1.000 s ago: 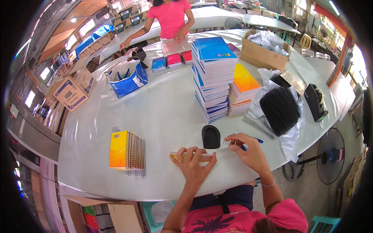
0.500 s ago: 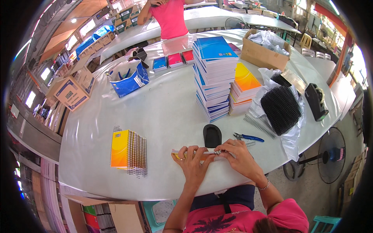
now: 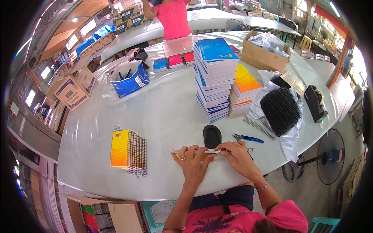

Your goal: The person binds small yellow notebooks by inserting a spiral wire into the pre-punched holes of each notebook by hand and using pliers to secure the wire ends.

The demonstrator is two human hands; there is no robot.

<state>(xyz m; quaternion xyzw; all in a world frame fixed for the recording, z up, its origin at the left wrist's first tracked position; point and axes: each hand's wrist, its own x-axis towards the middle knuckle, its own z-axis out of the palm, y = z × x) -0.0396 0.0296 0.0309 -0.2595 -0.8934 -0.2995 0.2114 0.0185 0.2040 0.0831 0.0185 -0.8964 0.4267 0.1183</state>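
At the table's near edge, my left hand point(image 3: 192, 165) is closed on a small yellow-orange notebook point(image 3: 208, 158), held edge up. My right hand point(image 3: 239, 157) pinches a metal spiral coil point(image 3: 217, 152) at the notebook's right end; fingers hide much of it. Just beyond my hands lie a black dish-like pad point(image 3: 212, 136) and blue-handled cutters point(image 3: 250, 138). Loose metal coils point(image 3: 259, 127) rest behind the cutters. Off to the left stands a row of yellow-orange notebooks point(image 3: 128, 149) with coils in their edges.
Tall stacks of blue notebooks point(image 3: 215, 83) and yellow ones point(image 3: 245, 87) stand ahead. Black coils point(image 3: 280, 112) lie on white wrapping beside a tape dispenser point(image 3: 315, 104). A blue bag point(image 3: 130, 79), a cardboard box point(image 3: 264, 54) and a person in pink point(image 3: 173, 19) are farther back.
My right fingers have shifted slightly at the coil, while my left hand keeps its grip on the notebook. Across the table, the person in pink has moved a little to the right.
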